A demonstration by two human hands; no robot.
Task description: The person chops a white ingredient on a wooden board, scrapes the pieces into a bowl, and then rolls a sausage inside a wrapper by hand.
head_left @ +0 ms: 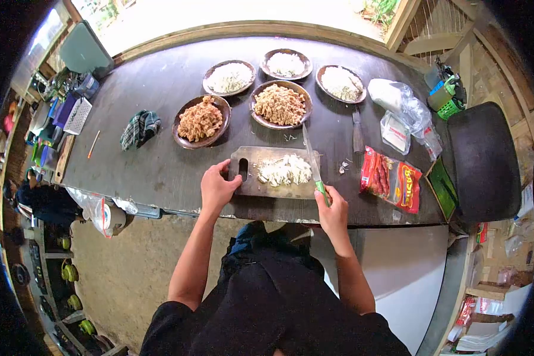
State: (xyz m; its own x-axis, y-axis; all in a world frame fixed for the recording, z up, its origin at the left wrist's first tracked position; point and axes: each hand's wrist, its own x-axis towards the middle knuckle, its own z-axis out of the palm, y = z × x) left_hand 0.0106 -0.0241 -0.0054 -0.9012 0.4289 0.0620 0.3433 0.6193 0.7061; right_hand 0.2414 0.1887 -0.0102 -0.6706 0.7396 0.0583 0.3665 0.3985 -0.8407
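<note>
A wooden cutting board [252, 184] with a handle slot lies near the front edge of the dark table. On it sits a heap of chopped pale food [285, 171]. My left hand [218, 185] grips the board's left end, thumb near the slot. In my right hand [333, 209] is a knife [312, 157] with a green handle, its blade pointing away over the board's right end. Beyond the board stand two plates of brown chopped food, one at the left [200, 120] and one in the middle [280, 105].
Three plates of pale shreds, left [230, 78], middle [286, 64] and right [341, 83], stand farther back. A second knife [358, 133], plastic bags [400, 107] and a red food packet [390, 180] lie at the right. A checked cloth [140, 129] lies at the left. A person [47, 199] is at far left.
</note>
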